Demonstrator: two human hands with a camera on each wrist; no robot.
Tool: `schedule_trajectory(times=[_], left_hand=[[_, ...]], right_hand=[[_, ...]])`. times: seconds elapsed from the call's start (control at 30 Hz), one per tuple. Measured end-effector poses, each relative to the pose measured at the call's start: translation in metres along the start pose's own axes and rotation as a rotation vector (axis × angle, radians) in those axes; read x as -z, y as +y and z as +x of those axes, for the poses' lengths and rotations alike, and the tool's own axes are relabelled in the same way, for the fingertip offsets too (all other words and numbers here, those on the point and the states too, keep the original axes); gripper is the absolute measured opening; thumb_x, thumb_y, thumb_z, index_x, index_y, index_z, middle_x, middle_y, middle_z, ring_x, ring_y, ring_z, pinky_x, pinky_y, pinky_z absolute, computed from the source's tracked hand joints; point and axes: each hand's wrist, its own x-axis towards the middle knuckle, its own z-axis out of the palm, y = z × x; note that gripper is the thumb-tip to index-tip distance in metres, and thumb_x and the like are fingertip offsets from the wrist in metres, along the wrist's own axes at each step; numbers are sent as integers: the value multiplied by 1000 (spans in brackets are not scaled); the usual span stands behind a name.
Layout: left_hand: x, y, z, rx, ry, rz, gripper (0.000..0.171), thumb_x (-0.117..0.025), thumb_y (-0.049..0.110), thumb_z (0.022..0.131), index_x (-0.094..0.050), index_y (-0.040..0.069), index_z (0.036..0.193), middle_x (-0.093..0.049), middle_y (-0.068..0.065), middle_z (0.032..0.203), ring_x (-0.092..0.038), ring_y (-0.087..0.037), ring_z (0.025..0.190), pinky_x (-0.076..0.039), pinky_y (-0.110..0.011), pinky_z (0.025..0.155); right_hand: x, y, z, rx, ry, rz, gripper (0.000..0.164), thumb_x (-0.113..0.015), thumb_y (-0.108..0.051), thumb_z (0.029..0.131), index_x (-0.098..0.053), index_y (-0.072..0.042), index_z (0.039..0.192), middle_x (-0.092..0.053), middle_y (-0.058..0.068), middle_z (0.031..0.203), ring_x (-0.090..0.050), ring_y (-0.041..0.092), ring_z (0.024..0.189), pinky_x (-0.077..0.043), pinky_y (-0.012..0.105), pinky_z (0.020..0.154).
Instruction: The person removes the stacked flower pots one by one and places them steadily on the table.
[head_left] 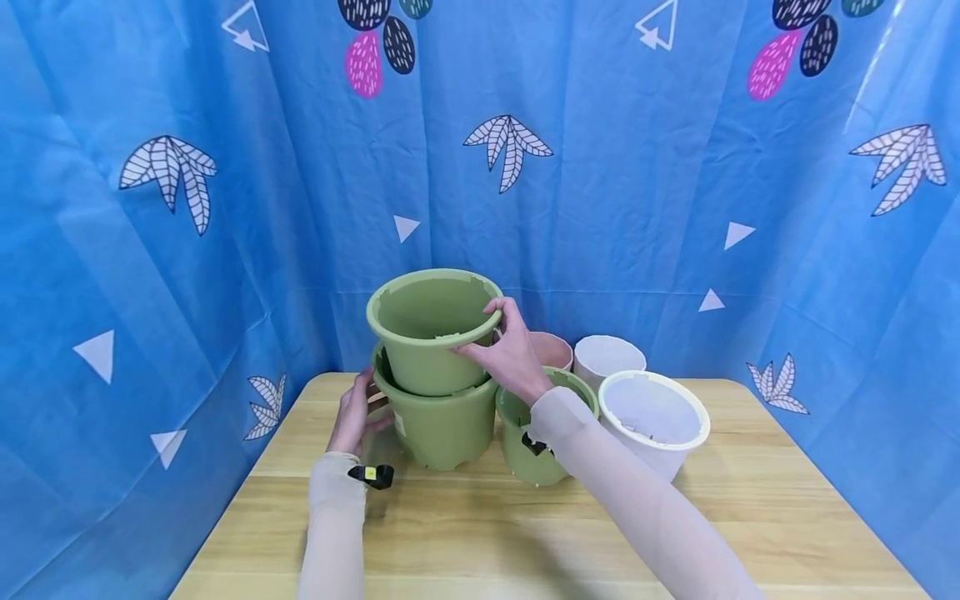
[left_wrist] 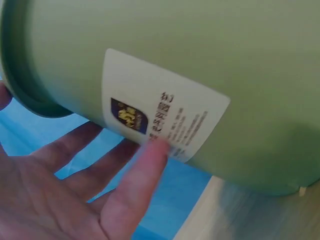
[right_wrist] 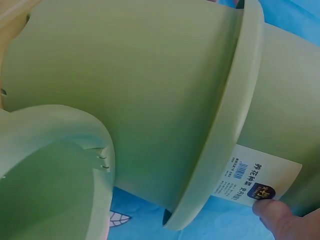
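Two large green flower pots are stacked near the middle of the table, the upper pot [head_left: 427,367] sitting partway inside the lower pot [head_left: 442,429]. My right hand [head_left: 513,354] grips the upper pot at its right side, just under the rim; in the right wrist view the thumb [right_wrist: 274,215] presses by a white label [right_wrist: 257,172]. Beside the lower pot's left side is my left hand [head_left: 352,417], fingers extended. Its thumb [left_wrist: 135,192] lies over the edge of the lower pot's label [left_wrist: 155,95] in the left wrist view; firm contact is unclear.
A smaller green pot [head_left: 536,462] stands right of the stack, under my right forearm. Beyond it are a white pot [head_left: 645,454], another white pot [head_left: 609,354] and a pinkish pot [head_left: 551,346]. A blue curtain [head_left: 600,250] closes off the wooden table [head_left: 465,533] behind.
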Motion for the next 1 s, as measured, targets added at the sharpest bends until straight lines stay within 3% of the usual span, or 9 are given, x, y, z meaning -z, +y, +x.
schedule_trajectory(times=[0.13,0.3,0.67,0.9,1.0], left_hand=[[1,2,0,4,-65,12,78,-33,72,103,-40,16,156,-39,-17,162,-41,-40,148,-61,-50,93],[1,3,1,0,-161,-53,74,-32,69,105,-29,20,160,-29,-17,166,-30,-43,154,-62,-53,87],[4,7,-7,15,-240,-92,74,-33,65,106,-13,25,165,-12,-14,173,-15,-47,158,-60,-57,92],[6,8,-5,39,-267,-141,74,-39,57,108,-12,19,166,-6,-15,174,-11,-48,159,-61,-55,91],[6,9,-4,41,-260,-160,73,-40,54,109,-13,18,166,-6,-16,174,-12,-48,159,-60,-56,91]], right_hand=[[2,-2,1,6,19,-12,70,-91,-18,78,-42,-5,126,-53,20,123,-55,23,114,-47,39,98],[6,-5,2,2,30,4,72,-91,-18,79,-41,-2,128,-52,24,125,-54,22,113,-47,38,97],[7,-7,1,-3,42,13,69,-89,-17,80,-41,-3,128,-51,27,129,-53,23,111,-47,40,96],[8,-14,1,32,66,60,68,-89,-13,80,-40,-3,126,-53,17,124,-55,24,118,-49,45,105],[8,-17,2,44,63,83,68,-88,-12,81,-39,-2,127,-52,16,126,-54,32,126,-47,48,111]])
